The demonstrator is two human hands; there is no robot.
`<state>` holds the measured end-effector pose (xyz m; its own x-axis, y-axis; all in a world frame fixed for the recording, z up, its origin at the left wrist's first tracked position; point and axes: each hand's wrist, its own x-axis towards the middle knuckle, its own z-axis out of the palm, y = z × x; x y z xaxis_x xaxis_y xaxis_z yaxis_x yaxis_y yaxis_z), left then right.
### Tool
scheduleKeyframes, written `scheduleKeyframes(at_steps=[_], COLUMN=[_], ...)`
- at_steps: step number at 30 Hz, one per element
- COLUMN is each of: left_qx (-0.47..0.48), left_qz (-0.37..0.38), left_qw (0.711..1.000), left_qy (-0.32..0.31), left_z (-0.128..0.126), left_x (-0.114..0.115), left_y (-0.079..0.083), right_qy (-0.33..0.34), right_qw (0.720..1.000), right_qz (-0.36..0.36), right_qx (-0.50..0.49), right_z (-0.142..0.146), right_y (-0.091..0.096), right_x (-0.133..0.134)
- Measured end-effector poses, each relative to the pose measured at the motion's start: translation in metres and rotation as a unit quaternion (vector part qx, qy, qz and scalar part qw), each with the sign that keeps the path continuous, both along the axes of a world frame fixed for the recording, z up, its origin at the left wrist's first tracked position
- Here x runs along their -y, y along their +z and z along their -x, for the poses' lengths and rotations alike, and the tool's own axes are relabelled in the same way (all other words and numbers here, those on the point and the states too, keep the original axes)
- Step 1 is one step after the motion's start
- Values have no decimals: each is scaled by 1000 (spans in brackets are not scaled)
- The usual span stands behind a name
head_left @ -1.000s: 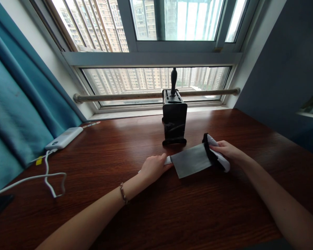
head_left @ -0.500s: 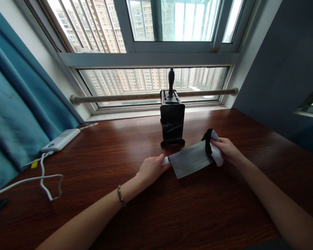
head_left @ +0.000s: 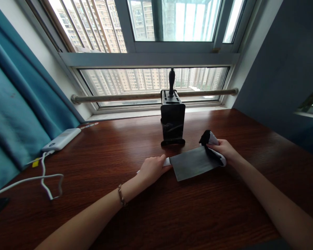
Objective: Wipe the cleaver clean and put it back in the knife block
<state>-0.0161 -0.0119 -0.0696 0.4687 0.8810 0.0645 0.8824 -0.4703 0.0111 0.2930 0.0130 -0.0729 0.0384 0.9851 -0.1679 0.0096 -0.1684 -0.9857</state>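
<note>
Left hand (head_left: pixel 152 170) has a cleaver (head_left: pixel 191 165) by its white handle, and the right hand (head_left: pixel 225 151) is pinching a black-and-white cloth (head_left: pixel 205 137) at the blade's far end. Black knife block (head_left: pixel 173 121) stands just beyond on the brown table (head_left: pixel 106 149), one dark handle (head_left: pixel 171 81) poking up. White gadget (head_left: pixel 64 139) with a cable sits way off left near the blue curtain (head_left: pixel 13 104).

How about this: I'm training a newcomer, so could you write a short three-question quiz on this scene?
1. Which part is the left hand gripping?
2. True or false: the right hand holds a black-and-white cloth at one end of the cleaver.
3. Where does the black slotted block stand? (a) on the windowsill (b) on the table, beyond the cleaver (c) against the curtain

Key: 1. The white handle. 2. True. 3. b.
</note>
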Motion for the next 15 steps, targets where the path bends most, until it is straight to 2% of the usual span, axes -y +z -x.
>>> scheduleKeyframes(at_steps=[4,10,12,15], left_qx=[6,9,18,26], left_qz=[-3,0,-2,-1], left_qw=[1000,1000,1000,999], left_qy=[5,9,14,28], left_z=[0,1,2,3], left_x=[-1,-3,-4,-4], left_y=[0,-2,-3,-4], right_qy=[-59,-88,-72,-1], right_qw=[998,995,995,995], right_qz=[-13,16,29,70], right_qx=[-13,-50,-62,-68], right_z=[3,1,-5,-14], right_y=[2,11,15,20], right_x=[-1,0,1,2])
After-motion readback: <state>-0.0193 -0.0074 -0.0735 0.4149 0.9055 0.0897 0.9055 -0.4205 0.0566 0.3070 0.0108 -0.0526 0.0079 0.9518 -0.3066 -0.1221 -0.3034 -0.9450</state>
